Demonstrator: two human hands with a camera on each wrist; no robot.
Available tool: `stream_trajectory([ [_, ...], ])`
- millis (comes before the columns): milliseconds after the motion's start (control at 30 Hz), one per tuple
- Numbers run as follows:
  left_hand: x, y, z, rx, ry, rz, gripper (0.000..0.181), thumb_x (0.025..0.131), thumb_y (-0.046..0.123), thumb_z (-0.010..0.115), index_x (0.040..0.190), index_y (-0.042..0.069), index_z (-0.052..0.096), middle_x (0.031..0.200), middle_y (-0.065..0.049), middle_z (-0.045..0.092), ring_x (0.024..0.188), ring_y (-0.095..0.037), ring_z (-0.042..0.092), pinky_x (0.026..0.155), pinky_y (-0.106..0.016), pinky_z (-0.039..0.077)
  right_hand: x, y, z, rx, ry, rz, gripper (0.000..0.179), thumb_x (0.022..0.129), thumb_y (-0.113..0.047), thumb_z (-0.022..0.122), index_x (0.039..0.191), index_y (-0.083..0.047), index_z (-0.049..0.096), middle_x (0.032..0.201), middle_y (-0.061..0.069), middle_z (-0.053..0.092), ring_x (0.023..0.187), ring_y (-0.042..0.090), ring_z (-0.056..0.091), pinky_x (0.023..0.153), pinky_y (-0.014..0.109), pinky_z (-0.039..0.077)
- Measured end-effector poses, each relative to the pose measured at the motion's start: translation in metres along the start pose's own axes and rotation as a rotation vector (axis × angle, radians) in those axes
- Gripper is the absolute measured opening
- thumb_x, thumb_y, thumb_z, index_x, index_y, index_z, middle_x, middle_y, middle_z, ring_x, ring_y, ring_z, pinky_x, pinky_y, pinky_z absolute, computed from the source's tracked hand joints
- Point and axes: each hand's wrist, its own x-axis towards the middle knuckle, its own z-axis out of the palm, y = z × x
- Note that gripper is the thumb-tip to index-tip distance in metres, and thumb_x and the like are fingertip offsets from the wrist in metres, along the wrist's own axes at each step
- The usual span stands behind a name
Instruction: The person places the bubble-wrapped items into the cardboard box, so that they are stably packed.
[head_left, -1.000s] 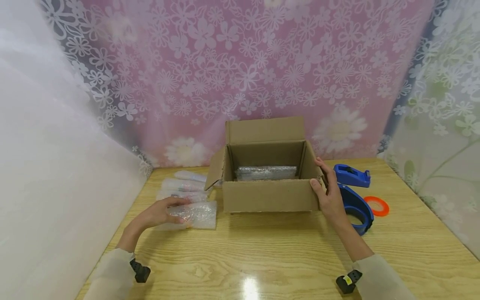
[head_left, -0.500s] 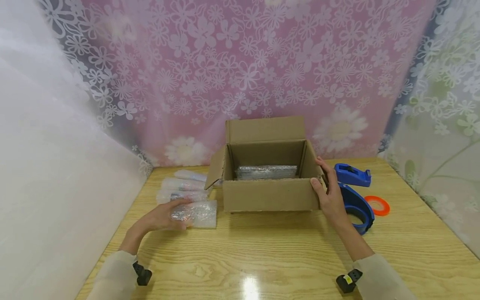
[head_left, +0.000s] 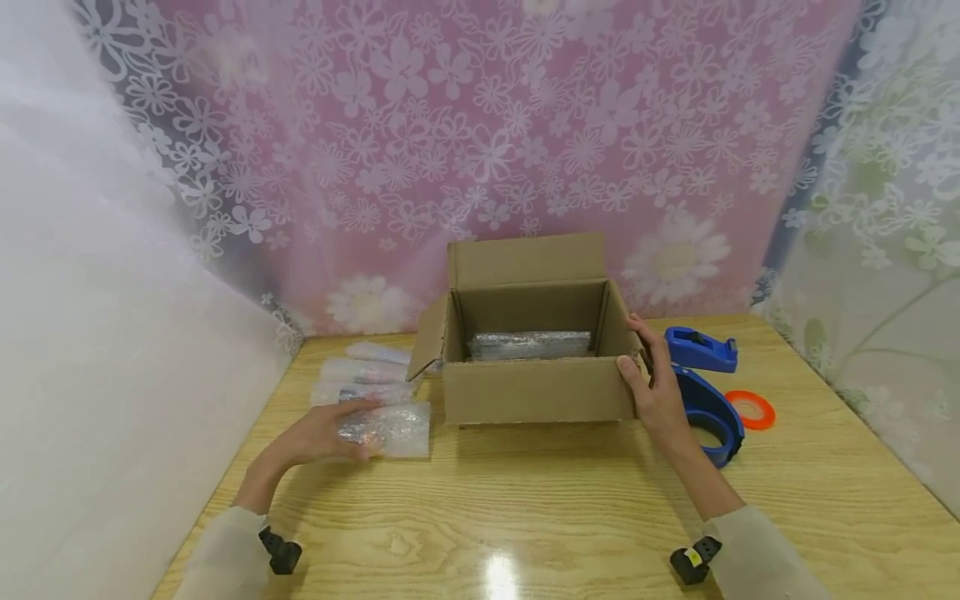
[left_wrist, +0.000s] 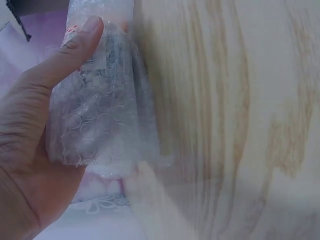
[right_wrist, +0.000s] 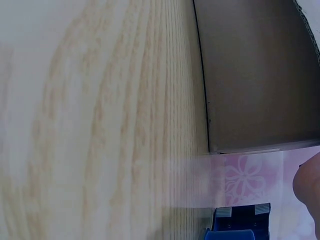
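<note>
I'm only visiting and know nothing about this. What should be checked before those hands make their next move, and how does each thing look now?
1. Box open on top: ok, its back flap stands up.
2. Right hand on the box: ok, it grips the front right corner.
3. Left hand on the nearest bubble-wrapped packet: ok, it holds the left end.
4. Left flap clear of the other packets: not ok, it overlaps their ends in the head view.
5. Enough room inside: cannot tell; wrapped packets inside show, but the bottom is hidden.
6. Orange tape roll out of the way: ok, it lies right of the box.
</note>
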Motion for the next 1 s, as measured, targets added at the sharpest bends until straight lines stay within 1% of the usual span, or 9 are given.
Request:
stream_trajectory([
  [67, -0.004, 0.001, -0.006, 0.009, 0.015, -0.002, 0.086, 0.082, 0.050, 0.086, 0.156, 0.026, 0.050, 0.157, -0.014, 0.050, 0.140, -0.048, 0.048, 0.104, -0.066, 0.047, -0.001, -0.005, 0.002, 0.008, -0.005, 0.000, 0.056, 0.108, -0.005, 0.053, 0.161, -0.012, 0.036, 0.170, 0.005, 0.026, 0.158, 0.016, 0.020, 0.128, 0.038, 0.016],
  [200, -0.015, 0.003, -0.021, 0.010, 0.058, -0.009, 0.085, 0.082, 0.049, 0.086, 0.155, 0.023, 0.052, 0.153, -0.016, 0.054, 0.139, -0.049, 0.048, 0.103, -0.066, 0.048, -0.003, -0.022, 0.004, 0.025, -0.018, 0.002, 0.055, 0.108, -0.004, 0.053, 0.160, -0.005, 0.036, 0.170, 0.006, 0.026, 0.158, 0.016, 0.021, 0.128, 0.038, 0.016],
  [300, -0.023, 0.007, -0.034, 0.014, 0.089, -0.026, 0.084, 0.083, 0.049, 0.086, 0.155, 0.023, 0.051, 0.153, -0.016, 0.054, 0.140, -0.049, 0.047, 0.104, -0.067, 0.046, -0.005, -0.032, 0.005, 0.020, -0.020, 0.001, 0.054, 0.108, -0.005, 0.053, 0.159, -0.003, 0.036, 0.170, 0.007, 0.026, 0.157, 0.016, 0.021, 0.129, 0.039, 0.016],
  [367, -0.026, 0.010, -0.043, 0.021, 0.107, -0.037, 0.084, 0.083, 0.049, 0.086, 0.155, 0.024, 0.051, 0.153, -0.016, 0.054, 0.141, -0.049, 0.046, 0.104, -0.068, 0.046, -0.005, -0.033, 0.005, 0.017, -0.020, -0.001, 0.054, 0.108, -0.004, 0.052, 0.159, -0.003, 0.036, 0.170, 0.007, 0.026, 0.157, 0.016, 0.021, 0.129, 0.041, 0.016],
  [467, -0.031, 0.015, -0.055, 0.021, 0.128, -0.049, 0.084, 0.083, 0.052, 0.084, 0.156, 0.026, 0.050, 0.156, -0.017, 0.051, 0.142, -0.049, 0.045, 0.104, -0.068, 0.045, -0.004, -0.031, 0.004, 0.021, -0.015, -0.015, 0.054, 0.108, -0.004, 0.052, 0.160, -0.004, 0.036, 0.170, 0.006, 0.026, 0.157, 0.014, 0.021, 0.128, 0.038, 0.016],
  [667, -0.033, 0.024, -0.077, -0.007, 0.152, -0.090, 0.087, 0.082, 0.056, 0.084, 0.157, 0.028, 0.048, 0.161, -0.017, 0.044, 0.145, -0.050, 0.039, 0.106, -0.069, 0.042, -0.002, -0.006, 0.000, 0.018, 0.003, -0.015, 0.056, 0.108, -0.005, 0.053, 0.161, -0.011, 0.036, 0.170, 0.004, 0.026, 0.157, 0.014, 0.021, 0.127, 0.031, 0.017],
  [767, -0.032, 0.029, -0.087, -0.010, 0.175, -0.106, 0.089, 0.082, 0.057, 0.084, 0.157, 0.027, 0.048, 0.161, -0.020, 0.042, 0.147, -0.051, 0.036, 0.107, -0.071, 0.040, -0.002, 0.001, -0.001, 0.006, 0.002, -0.014, 0.057, 0.108, -0.006, 0.054, 0.162, -0.015, 0.037, 0.170, 0.000, 0.027, 0.157, 0.014, 0.021, 0.126, 0.031, 0.017],
  [867, -0.028, 0.036, -0.096, 0.001, 0.207, -0.103, 0.089, 0.082, 0.060, 0.083, 0.157, 0.028, 0.048, 0.162, -0.019, 0.041, 0.148, -0.051, 0.034, 0.107, -0.073, 0.039, -0.001, 0.002, -0.001, 0.010, -0.001, -0.016, 0.057, 0.108, -0.007, 0.055, 0.161, -0.017, 0.037, 0.170, -0.002, 0.027, 0.157, 0.015, 0.021, 0.127, 0.031, 0.017],
  [1000, -0.022, 0.049, -0.105, 0.009, 0.243, -0.084, 0.087, 0.083, 0.060, 0.082, 0.158, 0.034, 0.046, 0.164, -0.016, 0.040, 0.148, -0.051, 0.034, 0.108, -0.074, 0.037, -0.001, 0.002, -0.001, 0.012, -0.002, -0.023, 0.058, 0.108, -0.007, 0.055, 0.162, -0.015, 0.037, 0.170, 0.005, 0.026, 0.158, 0.016, 0.021, 0.127, 0.029, 0.017],
])
